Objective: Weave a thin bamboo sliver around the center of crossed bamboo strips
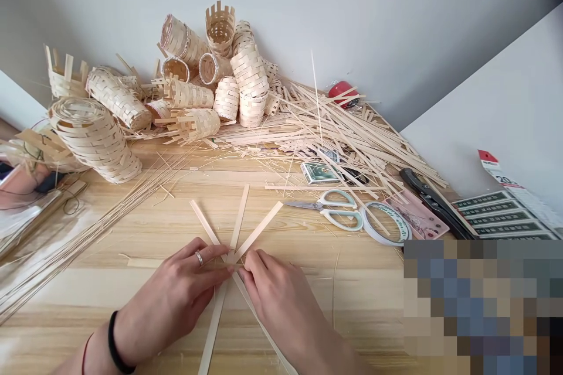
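Flat pale bamboo strips (240, 215) cross one another at a single centre on the table, fanning out like a star. From the left, my left hand (187, 278) pinches that crossing, thumb and fingertips pressed together. My right hand (273, 284) grips the crossing from the other side with its fingers curled in. Both hands nearly touch there, and they cover part of the centre. Two strip ends run toward me between my forearms. Another strip (145, 262) extends out to the left, behind my left hand.
Scissors (341, 209) and a roll of tape (387, 224) lie to the right, near a black-handled knife (433, 202). Woven bamboo baskets (222, 85) are heaped at the back beside loose strips (347, 129). Thin splints (101, 217) stretch along the left. A small green box (321, 173) lies beyond the scissors.
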The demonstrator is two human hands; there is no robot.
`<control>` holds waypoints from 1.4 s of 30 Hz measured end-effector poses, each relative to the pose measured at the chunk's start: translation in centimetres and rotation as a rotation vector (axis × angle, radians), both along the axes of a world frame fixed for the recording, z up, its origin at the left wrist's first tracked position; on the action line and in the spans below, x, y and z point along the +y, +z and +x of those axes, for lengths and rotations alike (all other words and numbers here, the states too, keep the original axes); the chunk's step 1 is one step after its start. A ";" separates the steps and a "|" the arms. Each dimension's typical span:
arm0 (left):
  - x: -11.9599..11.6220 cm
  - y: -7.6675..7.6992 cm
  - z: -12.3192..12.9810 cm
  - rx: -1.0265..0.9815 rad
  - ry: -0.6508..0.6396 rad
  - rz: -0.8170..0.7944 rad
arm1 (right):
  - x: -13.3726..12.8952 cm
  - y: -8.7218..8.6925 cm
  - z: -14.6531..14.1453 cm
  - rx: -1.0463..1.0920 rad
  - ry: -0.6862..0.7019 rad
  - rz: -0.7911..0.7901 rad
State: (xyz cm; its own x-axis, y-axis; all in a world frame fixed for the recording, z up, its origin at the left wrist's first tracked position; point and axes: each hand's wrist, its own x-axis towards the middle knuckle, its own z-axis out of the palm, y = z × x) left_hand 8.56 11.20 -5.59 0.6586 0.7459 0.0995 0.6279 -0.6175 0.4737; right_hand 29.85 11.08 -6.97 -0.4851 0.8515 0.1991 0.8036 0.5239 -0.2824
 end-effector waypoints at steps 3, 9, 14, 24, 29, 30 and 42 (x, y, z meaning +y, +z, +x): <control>0.1 0.0 0.0 0.003 0.003 -0.008 | 0.0 0.1 0.1 -0.030 -0.016 -0.042; 0.0 -0.1 0.1 -0.007 0.015 0.013 | 0.3 1.2 0.5 0.000 -0.037 -0.283; -0.2 -0.1 0.2 -0.008 0.039 0.010 | -0.7 2.1 0.6 -0.095 -0.056 -0.271; -0.4 -0.5 0.4 0.007 0.083 -0.043 | -6.3 -0.9 1.3 -0.063 -0.186 -0.174; -0.4 -0.4 0.4 0.031 0.087 -0.051 | -6.9 -0.9 0.9 -0.169 -0.211 -0.162; -0.4 -0.3 0.4 0.032 0.087 -0.054 | -6.9 -0.6 0.7 -0.195 -0.213 -0.158; 0.0 -0.5 -0.3 -0.003 0.056 -0.055 | -6.4 0.7 -1.0 -0.330 -0.326 -0.272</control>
